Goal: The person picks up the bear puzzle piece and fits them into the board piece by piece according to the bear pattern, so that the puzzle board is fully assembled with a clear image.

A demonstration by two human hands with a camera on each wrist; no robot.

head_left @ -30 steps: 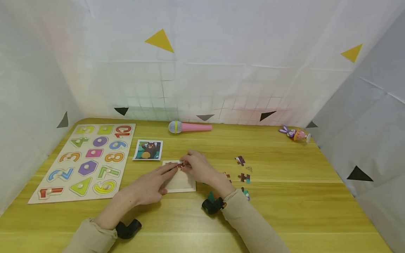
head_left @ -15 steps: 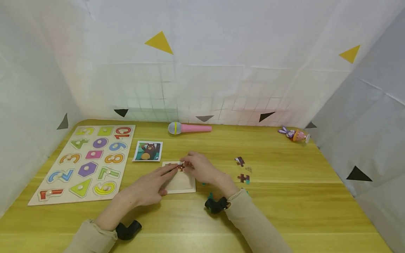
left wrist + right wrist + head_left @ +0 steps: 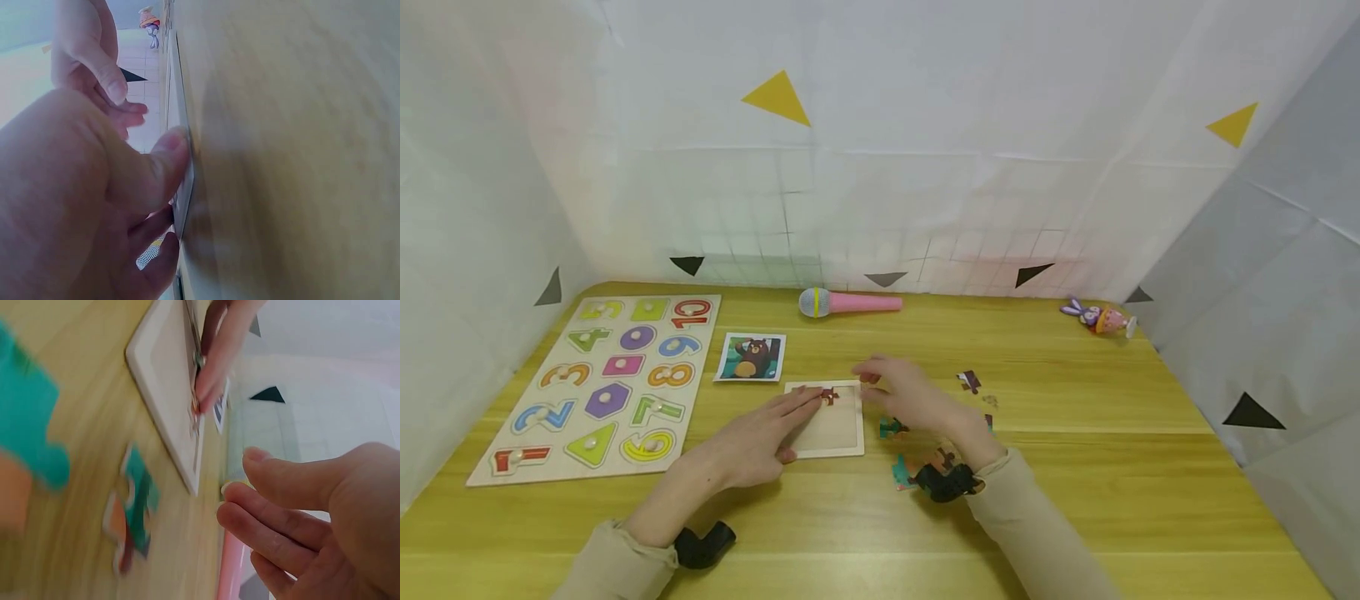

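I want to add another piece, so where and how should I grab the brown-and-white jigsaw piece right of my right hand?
Probably pinch opposite edges from above with the right hand: the brown-and-white jigsaw piece lies flat on the yellow wood-grain table, its top uncovered.

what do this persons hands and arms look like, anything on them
The left hand and right hand are bare, with no gloves or rings to be seen. Both arms wear long, plain beige sleeves. At each wrist sits a black, elbow-shaped piece. No cables show.
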